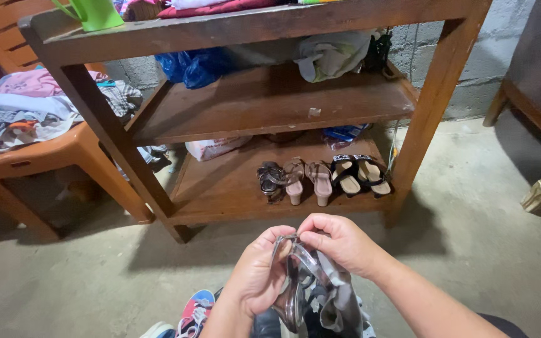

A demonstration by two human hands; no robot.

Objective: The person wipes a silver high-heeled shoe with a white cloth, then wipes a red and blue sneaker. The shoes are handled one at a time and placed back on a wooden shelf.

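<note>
The wooden shelf unit [264,100] holds 3 pairs of sandals [324,177] on its bottom board; a blue bag [192,66] lies at 11 o'clock above.

I saw a glossy, see-through plastic sandal [295,281] in the left hand [255,278], its straps shining, while the right hand [339,241] pinched a strap. Matt grey cloth [339,300] hung beside it. The wooden shelf [270,100] looked brown, worn and dull, with scuffed boards. On its lowest board, the beige heeled sandals [308,178] seemed smooth and faintly shiny, and the black sandals [358,174] looked matt. A blue plastic bag [192,66] gleamed and crinkled. The floor [471,231] was rough bare concrete. The orange plastic chair [64,153] had a smooth, slightly glossy surface under soft crumpled clothes [32,106].
</note>
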